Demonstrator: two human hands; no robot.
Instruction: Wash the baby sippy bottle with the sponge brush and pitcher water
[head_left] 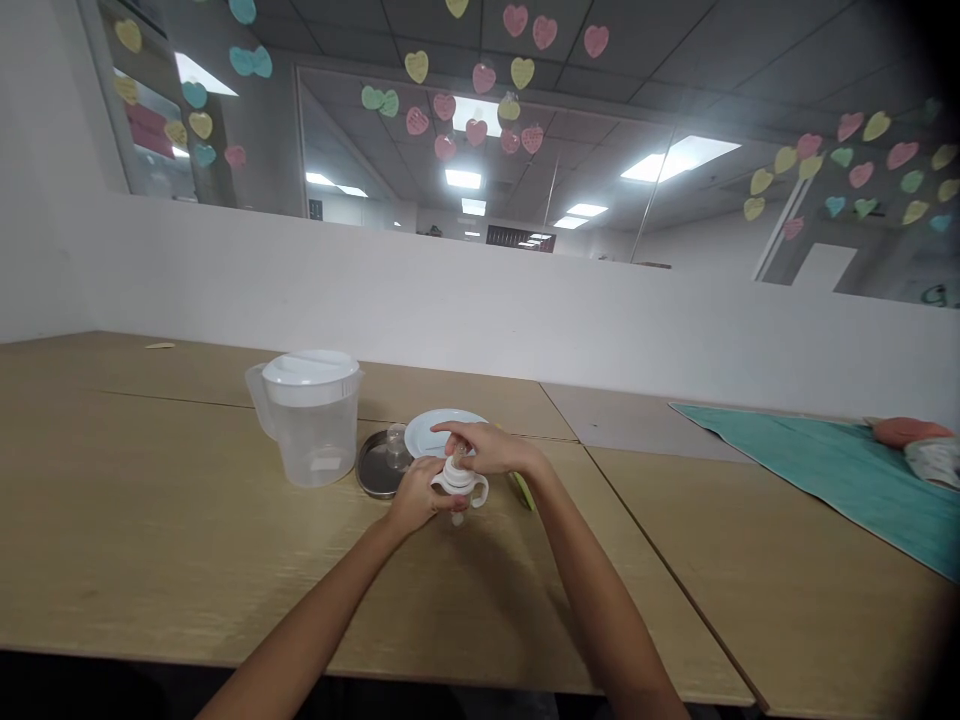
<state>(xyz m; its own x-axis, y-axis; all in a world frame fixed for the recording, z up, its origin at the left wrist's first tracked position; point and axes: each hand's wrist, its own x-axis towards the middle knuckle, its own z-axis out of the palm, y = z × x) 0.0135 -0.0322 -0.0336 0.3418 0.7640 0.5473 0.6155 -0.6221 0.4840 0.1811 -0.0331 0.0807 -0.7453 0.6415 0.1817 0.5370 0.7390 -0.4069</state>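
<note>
A baby bottle with a white collar and two white side handles is held over the table in front of me. My left hand is closed around its left side and handle, the thumb across the front. From above and to the right, my right hand pinches the teat at the top, with the index finger stretched out past it. Just behind the hands lies a pale blue plate, partly covered by them. A clear dome cap rests on a round steel tray to the left.
A clear pitcher with a white lid stands left of the tray. A yellow-green object shows partly behind my right wrist. On the right lies a teal cloth with an orange-red item on it. A white wall borders the table's back.
</note>
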